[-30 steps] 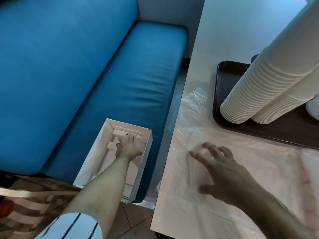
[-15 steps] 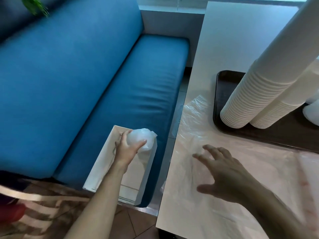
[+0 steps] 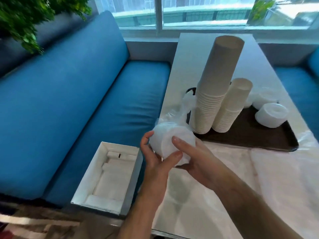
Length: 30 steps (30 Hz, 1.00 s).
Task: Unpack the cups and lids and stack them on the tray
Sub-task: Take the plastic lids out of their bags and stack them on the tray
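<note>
Since a moment ago your left hand [image 3: 155, 159] has lifted the plastic-wrapped bundle of lids [image 3: 170, 144] out of the white box [image 3: 107, 176] and brought it over the table [image 3: 189, 54] edge, where your right hand [image 3: 195, 159] has come off the plastic sheet [image 3: 259, 178] to meet it; the box sits on the blue sofa [image 3: 77, 100], beside the table; your left fingers curl round the bundle's near side, thumb across its face; your right fingers cup it from below and the right; just beyond, on the dark tray [image 3: 259, 135], stand a tall cup stack [image 3: 214, 87] and a shorter cup stack [image 3: 231, 107], touching; a stack of white lids [image 3: 271, 114] sits at the tray's right.
</note>
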Tool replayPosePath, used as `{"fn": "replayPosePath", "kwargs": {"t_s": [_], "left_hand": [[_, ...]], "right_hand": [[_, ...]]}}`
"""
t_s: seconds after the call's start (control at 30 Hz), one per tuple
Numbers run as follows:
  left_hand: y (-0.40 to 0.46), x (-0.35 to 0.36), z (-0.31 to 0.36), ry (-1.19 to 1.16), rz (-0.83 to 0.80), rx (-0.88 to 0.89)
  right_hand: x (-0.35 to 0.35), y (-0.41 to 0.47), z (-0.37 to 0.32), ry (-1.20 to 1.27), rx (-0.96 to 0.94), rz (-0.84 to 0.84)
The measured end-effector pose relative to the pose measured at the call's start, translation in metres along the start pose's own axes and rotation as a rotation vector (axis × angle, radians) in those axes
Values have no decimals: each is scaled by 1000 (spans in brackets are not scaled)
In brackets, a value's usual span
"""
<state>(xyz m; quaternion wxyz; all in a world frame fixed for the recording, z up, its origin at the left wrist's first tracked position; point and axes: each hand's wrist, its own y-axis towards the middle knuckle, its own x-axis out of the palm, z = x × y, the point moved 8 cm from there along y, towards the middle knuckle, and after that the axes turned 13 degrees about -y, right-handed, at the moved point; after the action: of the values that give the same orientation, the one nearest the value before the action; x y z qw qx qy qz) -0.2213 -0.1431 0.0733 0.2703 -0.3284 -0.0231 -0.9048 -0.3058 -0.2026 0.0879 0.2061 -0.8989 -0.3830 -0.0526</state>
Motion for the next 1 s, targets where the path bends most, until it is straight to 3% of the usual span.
{"fn": "replayPosePath", "kwargs": {"t_s": [0.07, 0.2, 0.27, 0.37, 0.43, 0.57, 0.7, 0.87, 1.0], "left_hand": [[-5, 9, -8, 10, -18, -54], [-3, 27, -10, 217, -153, -226], [-3, 36, -11, 290, -192, -287], [2, 45, 0, 198, -86, -170], [4, 47, 5, 58, 26, -64], [1, 58, -4, 2, 94, -18], [0, 64, -9, -166, 117, -37], [-2, 69, -6, -396, 136, -103], [-7, 75, -1, -470, 61, -115]], "right_hand": [[-18, -7, -10, -73, -27, 23], [-44, -27, -32, -580, -63, -58], [-48, -34, -38, -655, -82, -70], [-72, -42, -42, -744, -34, 219], [-79, -48, -41, -844, 40, 290], [-70, -52, -42, -702, -67, 165], [-74, -54, -51, -805, -218, 141], [-76, -66, -53, -825, -285, -61], [-81, -72, -55, -815, -277, -221]]}}
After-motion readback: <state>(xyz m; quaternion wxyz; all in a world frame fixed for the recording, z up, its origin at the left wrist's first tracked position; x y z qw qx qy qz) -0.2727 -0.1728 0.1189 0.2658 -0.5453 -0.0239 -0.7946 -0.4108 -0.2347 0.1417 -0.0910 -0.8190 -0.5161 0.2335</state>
